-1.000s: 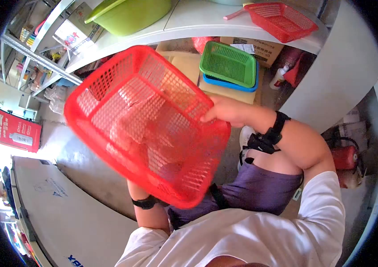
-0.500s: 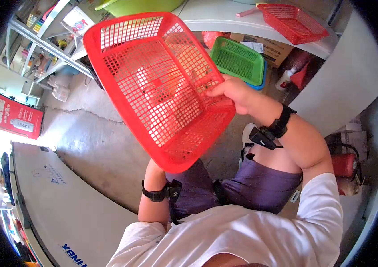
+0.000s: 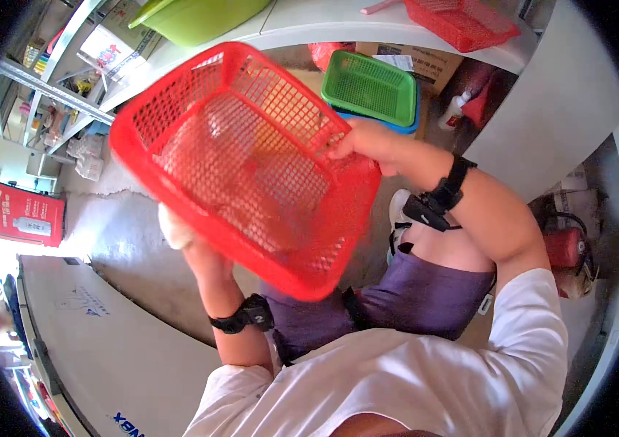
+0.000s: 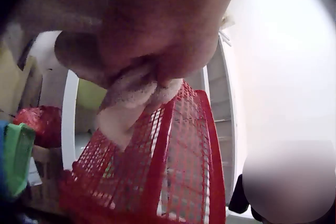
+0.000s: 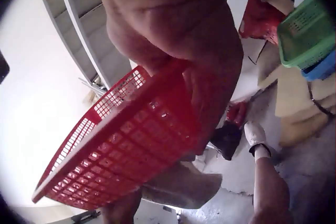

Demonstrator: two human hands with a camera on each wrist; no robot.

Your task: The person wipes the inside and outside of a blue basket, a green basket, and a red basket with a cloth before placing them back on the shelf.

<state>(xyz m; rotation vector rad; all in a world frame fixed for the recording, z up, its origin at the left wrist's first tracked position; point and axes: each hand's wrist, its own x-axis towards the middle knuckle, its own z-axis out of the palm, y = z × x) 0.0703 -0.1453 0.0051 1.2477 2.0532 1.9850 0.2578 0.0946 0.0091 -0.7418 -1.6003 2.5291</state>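
A red plastic mesh basket (image 3: 251, 160) is held tilted in the air above the person's lap, its open side towards the head camera. The right hand (image 3: 368, 146) grips its right-hand end, with the thumb on the inner side of the rim. Beneath the basket's left-hand side is the left hand (image 3: 207, 255), partly hidden by the rim in the head view. A damp whitish cloth (image 4: 123, 111) is bunched in the left fingers and lies against the basket's outer mesh in the left wrist view. In the right wrist view the cloth (image 5: 184, 184) hangs below the basket.
A green basket (image 3: 371, 87) sits on a blue one (image 3: 411, 120) beyond the right hand. Another red basket (image 3: 462, 25) and a lime-green tub (image 3: 200, 18) stand on the white counter (image 3: 324, 28). A white chest (image 3: 120, 342) is at left, a fire extinguisher (image 3: 564, 247) at right.
The basket rose and then came back down, tilting differently. The left hand, hidden under the basket earlier, now shows past its left edge with the cloth. The right hand keeps its grip.
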